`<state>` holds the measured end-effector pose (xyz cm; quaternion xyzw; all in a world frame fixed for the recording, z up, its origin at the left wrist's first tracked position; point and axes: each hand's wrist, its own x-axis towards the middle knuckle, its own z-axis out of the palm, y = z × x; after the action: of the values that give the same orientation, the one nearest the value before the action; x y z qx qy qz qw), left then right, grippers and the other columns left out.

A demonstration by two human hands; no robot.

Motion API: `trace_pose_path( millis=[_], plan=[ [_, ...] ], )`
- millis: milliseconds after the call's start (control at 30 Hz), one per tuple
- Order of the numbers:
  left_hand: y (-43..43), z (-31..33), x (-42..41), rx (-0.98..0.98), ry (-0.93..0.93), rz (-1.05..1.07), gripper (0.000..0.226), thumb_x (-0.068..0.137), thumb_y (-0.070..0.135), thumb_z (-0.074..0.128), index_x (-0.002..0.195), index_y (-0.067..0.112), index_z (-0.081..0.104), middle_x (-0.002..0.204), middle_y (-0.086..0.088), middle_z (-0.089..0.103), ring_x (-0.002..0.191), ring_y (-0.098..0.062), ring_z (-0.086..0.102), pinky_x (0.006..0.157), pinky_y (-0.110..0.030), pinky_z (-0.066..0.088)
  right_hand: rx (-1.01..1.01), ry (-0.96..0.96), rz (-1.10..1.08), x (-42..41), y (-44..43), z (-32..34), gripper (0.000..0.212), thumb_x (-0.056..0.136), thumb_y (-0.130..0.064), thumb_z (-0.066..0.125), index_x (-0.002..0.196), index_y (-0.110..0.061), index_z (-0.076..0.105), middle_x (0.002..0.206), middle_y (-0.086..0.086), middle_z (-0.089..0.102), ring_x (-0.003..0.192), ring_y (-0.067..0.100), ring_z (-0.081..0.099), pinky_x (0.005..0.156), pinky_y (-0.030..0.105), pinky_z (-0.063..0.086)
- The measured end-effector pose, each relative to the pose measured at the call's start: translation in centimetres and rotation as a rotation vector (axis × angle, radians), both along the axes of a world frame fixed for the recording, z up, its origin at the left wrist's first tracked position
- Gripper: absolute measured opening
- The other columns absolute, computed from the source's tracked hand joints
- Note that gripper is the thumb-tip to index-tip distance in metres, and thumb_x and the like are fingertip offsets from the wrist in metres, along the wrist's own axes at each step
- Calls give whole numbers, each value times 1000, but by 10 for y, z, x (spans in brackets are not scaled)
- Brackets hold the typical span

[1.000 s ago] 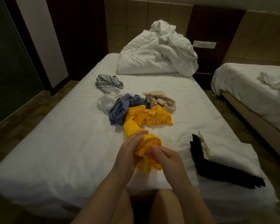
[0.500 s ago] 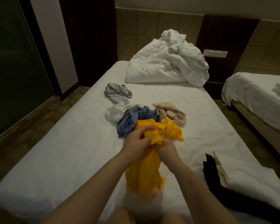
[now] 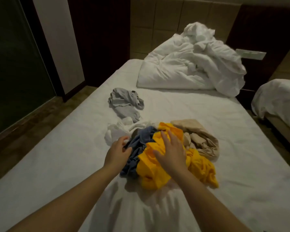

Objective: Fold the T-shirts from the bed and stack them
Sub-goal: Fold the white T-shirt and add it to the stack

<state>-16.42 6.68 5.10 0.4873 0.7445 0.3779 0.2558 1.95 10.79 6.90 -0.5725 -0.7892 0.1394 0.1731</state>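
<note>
A crumpled yellow T-shirt [image 3: 159, 166] lies on the white bed [image 3: 57, 164] among other loose shirts. My right hand [image 3: 172, 151] rests flat on top of it with the fingers spread. My left hand [image 3: 118, 153] sits at the left edge of a blue T-shirt [image 3: 141, 139], its fingers curled against the cloth; I cannot tell whether it grips. A white T-shirt [image 3: 122, 131] lies just beyond the left hand, a beige one [image 3: 201, 138] to the right of the yellow one, and a grey one [image 3: 124, 104] farther back.
A bunched white duvet [image 3: 191, 64] fills the head of the bed. A second bed [image 3: 278, 101] stands to the right across a narrow gap. Floor and a dark glass wall [image 3: 15, 72] are on the left.
Both hands held the yellow T-shirt up; it now lies bunched on the bed. The right hand lies flat on it, the left has gone to the blue shirt. The view swung left, losing the folded stack.
</note>
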Motion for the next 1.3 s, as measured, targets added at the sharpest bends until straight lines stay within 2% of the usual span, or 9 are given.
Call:
trace_pose_path(
  millis=[200,400,567,733,833,900,1033,1133,1300],
  plan=[
    [49,-35,-30,29,169,70,44,92,28,54,135,30,45,130,-11,48,113,-29,51,85,-33,43,-149,-96,91,-42,8,-63,75,86,-64,45,146,-44,5,157,-12,-7,145,22,-6,115,52,12],
    [95,-50,-46,-210,443,-42,57,95,35,45,146,35,20,128,-15,51,111,-34,52,86,-41,44,-186,-104,85,-48,25,-83,81,82,-69,44,146,-44,1,158,-9,-8,145,26,-5,116,50,13],
    [100,-45,-41,-408,604,-90,38,96,38,40,118,11,52,119,-20,57,107,-35,52,78,-33,38,-203,-87,80,-46,25,-84,86,80,-72,44,147,-41,0,158,-7,-8,145,24,-3,117,47,12],
    [46,5,-16,18,461,-116,27,93,33,50,80,10,49,82,-12,59,80,-30,56,63,-37,39,-116,54,17,-45,6,-54,85,81,-66,50,148,-34,8,158,-4,5,145,20,5,116,41,15],
    [17,82,5,272,364,-211,24,92,27,52,85,5,56,80,-11,57,75,-25,54,68,-41,43,47,168,64,-48,-12,-6,81,83,-53,58,148,-29,17,154,-4,22,141,16,19,115,36,21],
    [-3,142,17,406,242,-252,21,92,23,54,91,3,60,83,-8,59,76,-18,55,70,-31,44,133,308,97,-49,-24,41,77,80,-45,62,145,-26,27,146,-3,38,133,19,34,109,38,32],
    [-53,248,35,608,72,-320,9,89,25,57,86,17,58,74,9,56,70,0,53,69,-17,44,149,696,37,-27,-54,148,53,79,-43,63,125,-23,44,114,-5,59,107,19,56,80,31,49],
    [-95,300,41,674,43,-307,9,87,31,56,86,23,59,80,3,60,77,-13,56,76,-36,50,174,681,77,1,-92,213,24,86,-35,63,102,-26,46,85,-11,54,84,17,56,57,18,38],
    [-174,371,60,839,-126,-276,8,94,16,51,97,16,58,89,4,59,83,-7,55,77,-27,47,316,713,179,31,-173,303,33,81,-36,69,99,-19,47,81,-11,51,73,2,51,56,11,42]
  ],
)
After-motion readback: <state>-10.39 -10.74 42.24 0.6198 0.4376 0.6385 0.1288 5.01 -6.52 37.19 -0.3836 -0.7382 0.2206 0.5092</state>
